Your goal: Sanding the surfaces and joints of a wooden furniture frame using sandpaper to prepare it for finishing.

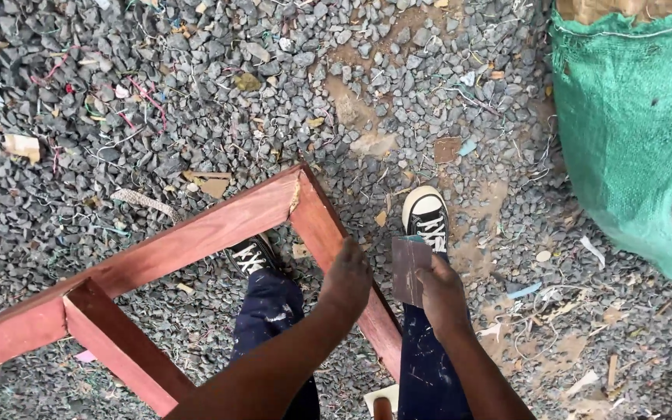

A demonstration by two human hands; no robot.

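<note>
The red-stained wooden frame (157, 257) stood on gravel (196, 93), already coloured on its visible faces. The left hand (349, 276) curled over its right rail. The right hand (441, 292) pinched a sandpaper sheet (409, 268), apparently not yet rubbing. A green sack (631, 132) stood rightmost.
</note>
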